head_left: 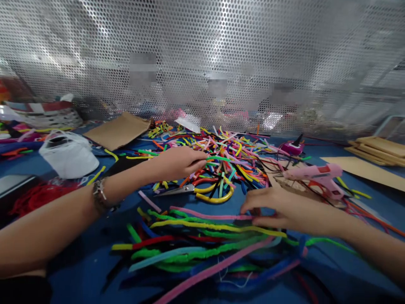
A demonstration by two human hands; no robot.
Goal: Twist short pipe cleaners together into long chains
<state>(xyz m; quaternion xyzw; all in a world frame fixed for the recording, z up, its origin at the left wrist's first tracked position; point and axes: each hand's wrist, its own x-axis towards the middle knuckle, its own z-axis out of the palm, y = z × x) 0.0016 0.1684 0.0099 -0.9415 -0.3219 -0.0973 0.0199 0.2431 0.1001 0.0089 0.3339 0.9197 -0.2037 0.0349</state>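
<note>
My left hand [180, 162] reaches into a heap of short coloured pipe-cleaner pieces [228, 156] and pinches a green piece [218, 158] between thumb and fingers. My right hand [281, 209] rests lower right with its fingers closed on the end of a long pink pipe cleaner [209, 214]. A bundle of long pipe cleaners [202, 249] in yellow, green, red, blue and pink lies in front of me. Yellow-handled scissors [202, 190] lie between my hands.
A pink glue gun [316, 174] lies right of the heap, a second small one [292, 146] behind it. Cardboard sheets [118, 131] and wooden strips [379, 147] sit at the back. A white bag [68, 156] sits left. A perforated metal screen [202, 59] closes the far side.
</note>
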